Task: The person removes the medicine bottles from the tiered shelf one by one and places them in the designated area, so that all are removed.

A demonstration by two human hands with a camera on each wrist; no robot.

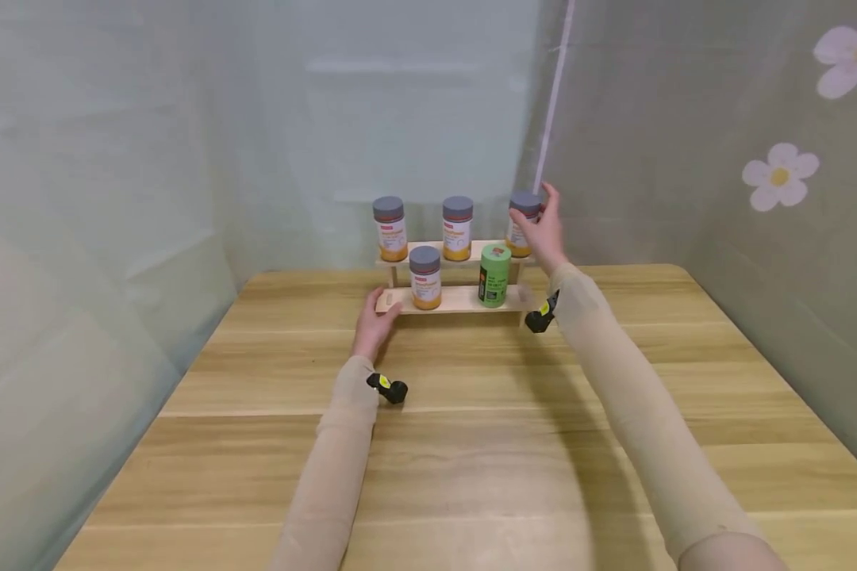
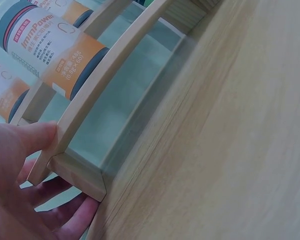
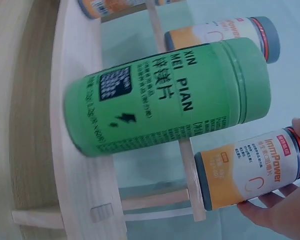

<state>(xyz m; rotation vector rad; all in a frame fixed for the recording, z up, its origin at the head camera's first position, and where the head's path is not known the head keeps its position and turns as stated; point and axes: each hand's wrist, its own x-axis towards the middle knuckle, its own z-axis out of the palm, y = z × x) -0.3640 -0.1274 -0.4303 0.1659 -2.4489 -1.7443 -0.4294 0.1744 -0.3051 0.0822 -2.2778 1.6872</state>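
A two-tier wooden rack stands at the table's far side. My left hand holds the lower tier's left end; in the left wrist view, the thumb lies on the board and the fingers curl by the leg. With my right hand I grip a grey-capped supplement bottle by its upper part, at the right end of the upper tier. Two matching bottles, one at left and one in the middle, share that tier. Below stand another grey-capped bottle and a green bottle.
The wood-grain table runs from the rack toward me. Pale curtain-like sheets hang behind and beside it, with white flowers printed on the right one. A small black camera sits on each wrist.
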